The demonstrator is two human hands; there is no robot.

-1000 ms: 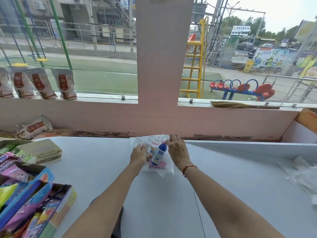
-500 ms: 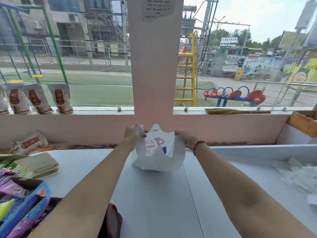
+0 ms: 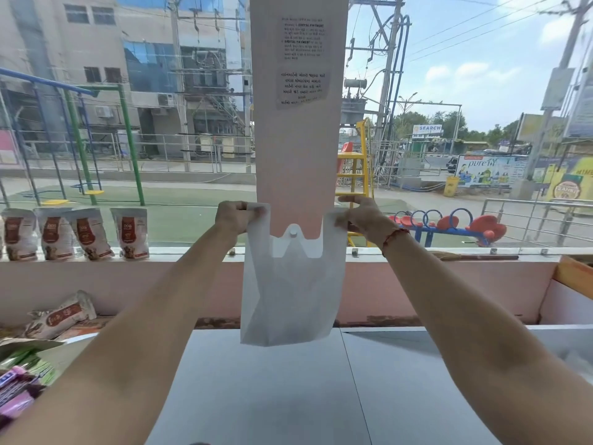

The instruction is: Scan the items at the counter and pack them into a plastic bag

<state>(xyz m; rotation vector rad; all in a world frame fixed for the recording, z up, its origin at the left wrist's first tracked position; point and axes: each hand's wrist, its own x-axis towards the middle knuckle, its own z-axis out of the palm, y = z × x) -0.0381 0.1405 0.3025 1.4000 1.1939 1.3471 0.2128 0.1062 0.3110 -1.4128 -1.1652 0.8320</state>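
Both arms are up: the left hand (image 3: pixel 239 216) is clenched on one handle of the white plastic carrier bag (image 3: pixel 288 293) and the right hand (image 3: pixel 361 216) pinches the other, stretching the top apart. The bag hangs in the air in front of the pink pillar (image 3: pixel 298 149), its bottom edge just above the grey counter (image 3: pixel 272 396). What is inside it cannot be made out. Brown-and-white pouches (image 3: pixel 77 234) line the window ledge at left.

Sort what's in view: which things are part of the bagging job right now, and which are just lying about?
In the job: white plastic bag; left hand; right hand; counter.

Lying about: pouches on the sill; snack boxes; broom.
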